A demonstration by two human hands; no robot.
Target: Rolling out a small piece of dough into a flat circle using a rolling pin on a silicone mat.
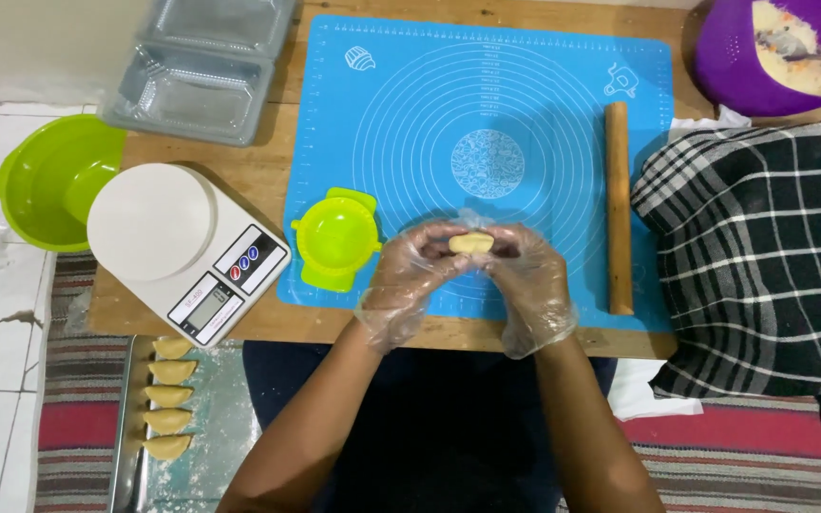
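A small dough piece (471,244) was pinched between the closed fingertips of the gloved left hand (412,275) and right hand (529,277), above the blue mat (525,85), just beside a green dumpling mould (336,237); a rolling pin (618,204) lay right.

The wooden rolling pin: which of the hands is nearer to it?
Right. The right hand is just left of the rolling pin, not touching; the left hand is farther left, beside the green mould.
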